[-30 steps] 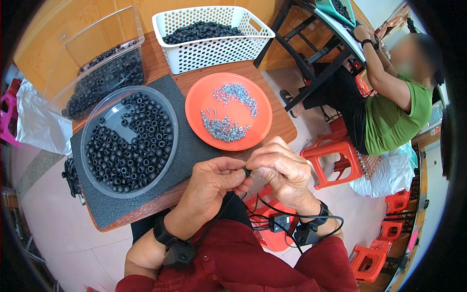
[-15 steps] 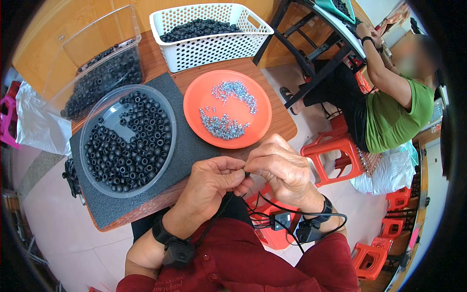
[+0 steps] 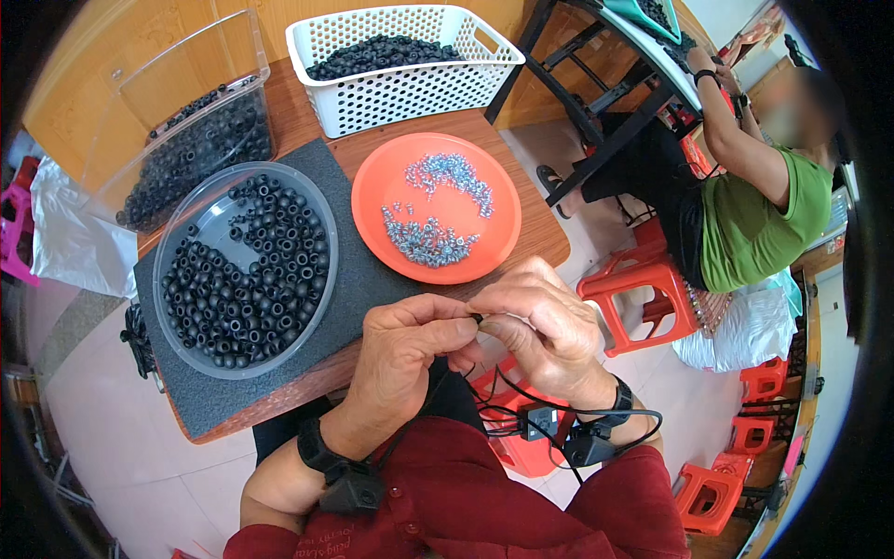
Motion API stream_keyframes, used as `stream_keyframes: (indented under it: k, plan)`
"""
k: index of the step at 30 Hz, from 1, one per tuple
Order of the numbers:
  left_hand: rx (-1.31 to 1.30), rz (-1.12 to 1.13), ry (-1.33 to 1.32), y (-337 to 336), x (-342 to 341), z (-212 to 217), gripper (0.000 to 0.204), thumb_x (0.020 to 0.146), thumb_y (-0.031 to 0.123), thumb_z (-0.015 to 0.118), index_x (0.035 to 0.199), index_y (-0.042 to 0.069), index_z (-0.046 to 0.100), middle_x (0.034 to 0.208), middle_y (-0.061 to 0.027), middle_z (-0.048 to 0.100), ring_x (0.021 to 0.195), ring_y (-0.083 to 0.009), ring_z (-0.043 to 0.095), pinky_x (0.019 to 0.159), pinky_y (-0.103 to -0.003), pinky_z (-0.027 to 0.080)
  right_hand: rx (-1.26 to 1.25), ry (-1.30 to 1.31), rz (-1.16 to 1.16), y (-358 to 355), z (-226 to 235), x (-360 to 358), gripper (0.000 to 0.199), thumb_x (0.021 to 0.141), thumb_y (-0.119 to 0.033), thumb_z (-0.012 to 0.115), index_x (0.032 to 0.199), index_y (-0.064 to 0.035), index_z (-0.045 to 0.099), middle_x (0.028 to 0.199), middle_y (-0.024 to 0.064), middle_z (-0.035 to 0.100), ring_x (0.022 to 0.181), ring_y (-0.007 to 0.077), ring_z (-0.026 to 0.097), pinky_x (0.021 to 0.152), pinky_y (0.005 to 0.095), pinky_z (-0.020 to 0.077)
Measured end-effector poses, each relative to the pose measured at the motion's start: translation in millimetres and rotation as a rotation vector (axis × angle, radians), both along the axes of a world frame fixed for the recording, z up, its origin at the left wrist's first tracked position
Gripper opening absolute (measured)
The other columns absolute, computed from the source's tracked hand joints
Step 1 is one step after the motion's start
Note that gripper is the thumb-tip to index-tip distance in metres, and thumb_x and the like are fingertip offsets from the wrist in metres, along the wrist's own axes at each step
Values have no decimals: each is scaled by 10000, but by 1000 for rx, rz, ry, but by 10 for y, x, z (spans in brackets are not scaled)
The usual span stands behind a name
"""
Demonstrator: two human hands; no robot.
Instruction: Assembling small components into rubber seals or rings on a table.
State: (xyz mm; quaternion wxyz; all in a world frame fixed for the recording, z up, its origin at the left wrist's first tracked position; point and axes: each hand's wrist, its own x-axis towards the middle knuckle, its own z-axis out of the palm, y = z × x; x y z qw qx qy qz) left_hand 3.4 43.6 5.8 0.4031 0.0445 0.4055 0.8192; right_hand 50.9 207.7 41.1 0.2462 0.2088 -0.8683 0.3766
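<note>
At the table's near edge, left hand (image 3: 405, 349) and right hand (image 3: 545, 326) pinch 1 small black ring (image 3: 478, 319) between closed fingertips, held close for fine work, beside the orange plate (image 3: 494, 252) of metal bits.

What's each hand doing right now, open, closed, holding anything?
Left hand: closed, fingers pinching a small black piece at the fingertips.
Right hand: closed, fingers pinching the same small black piece from the other side.
</note>
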Motion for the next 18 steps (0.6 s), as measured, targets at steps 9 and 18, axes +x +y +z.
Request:
stream_keyframes:
  k: [9, 18]
  plan:
    - [64, 98, -59, 16, -20, -20, 107, 816, 43, 611, 892, -30, 626, 758, -72, 629, 671, -126, 589, 625, -242, 465, 40, -28, -81, -88, -45, 3, 439, 601, -51, 773, 990, 43, 592, 869, 130, 622, 767, 271, 583, 673, 351, 464]
    - [9, 112, -17, 48, 2, -1, 128, 841, 50, 608, 939, -22, 648, 836, -53, 650, 724, -95, 587, 679, -222, 463, 220, 172, -156, -150, -196, -24, 469, 535, -19, 743, 962, 80, 577, 830, 142, 599, 723, 292, 564, 627, 374, 455]
